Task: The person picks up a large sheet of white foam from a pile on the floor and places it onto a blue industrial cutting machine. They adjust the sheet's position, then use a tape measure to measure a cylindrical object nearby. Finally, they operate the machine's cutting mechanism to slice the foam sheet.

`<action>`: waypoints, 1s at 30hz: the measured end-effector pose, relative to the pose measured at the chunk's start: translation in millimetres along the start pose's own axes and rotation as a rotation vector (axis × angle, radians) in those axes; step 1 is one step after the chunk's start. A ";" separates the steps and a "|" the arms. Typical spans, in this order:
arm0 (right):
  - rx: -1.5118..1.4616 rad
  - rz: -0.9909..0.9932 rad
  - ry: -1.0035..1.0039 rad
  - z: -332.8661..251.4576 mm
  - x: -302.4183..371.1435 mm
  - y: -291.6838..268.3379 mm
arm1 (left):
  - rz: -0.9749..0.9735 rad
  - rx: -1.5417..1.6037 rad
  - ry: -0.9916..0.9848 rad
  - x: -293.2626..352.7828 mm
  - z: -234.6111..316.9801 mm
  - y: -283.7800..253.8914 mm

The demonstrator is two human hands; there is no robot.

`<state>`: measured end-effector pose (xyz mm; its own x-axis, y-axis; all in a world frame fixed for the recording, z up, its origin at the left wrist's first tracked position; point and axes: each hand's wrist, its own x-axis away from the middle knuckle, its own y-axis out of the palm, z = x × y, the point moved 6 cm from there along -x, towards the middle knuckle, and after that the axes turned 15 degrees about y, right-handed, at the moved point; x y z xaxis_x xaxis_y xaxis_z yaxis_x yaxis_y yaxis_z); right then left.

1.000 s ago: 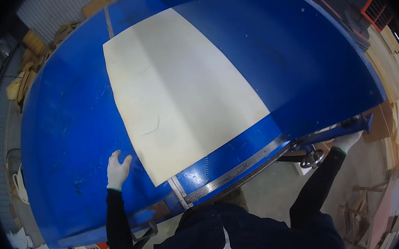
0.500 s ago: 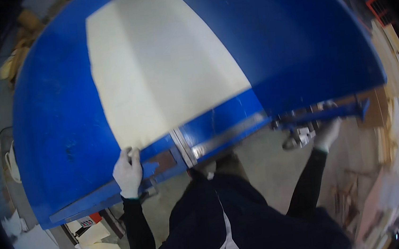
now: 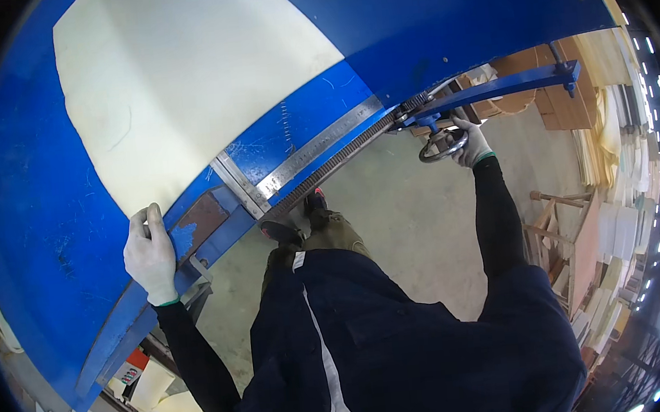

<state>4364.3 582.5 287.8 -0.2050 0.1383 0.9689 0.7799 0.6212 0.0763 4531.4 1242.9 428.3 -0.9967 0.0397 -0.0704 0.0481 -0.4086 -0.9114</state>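
A large pale cream sheet, apparently foam, lies flat on a blue machine table. At its near left corner, my left hand in a white glove has its fingers closed on the edge. My right hand, gloved too, is at a small metal handwheel under a blue arm; its fingers curl at the wheel's right side and are partly hidden. A steel ruler and a toothed rack run along the table's near edge, beside a metal crossbar.
My legs and shoes stand on the grey floor close to the table. At the right are a wooden frame, a brown board and stacked sheets. A red box with buttons sits below the table at the left.
The view has shifted, so the table and sheet appear farther left and higher. My left hand stays at the sheet's corner. My right hand, blurred before, now shows plainly by the handwheel.
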 end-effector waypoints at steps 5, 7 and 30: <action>-0.113 0.134 -0.309 5.6 -16.1 -4.3 | -0.005 -0.080 0.008 -2.3 -2.8 3.2; 0.591 0.581 -0.882 9.2 2.1 -10.3 | -0.020 -0.094 -0.019 -3.7 -2.1 2.2; 0.140 -0.285 0.345 77.9 -10.9 32.2 | 0.003 -0.151 -0.044 0.5 -0.6 -0.7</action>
<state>4345.6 661.1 261.4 -0.1724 -0.3025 0.9374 0.6290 0.6986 0.3411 4530.9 1243.8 428.6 -0.9983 -0.0026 -0.0586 0.0571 -0.2669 -0.9620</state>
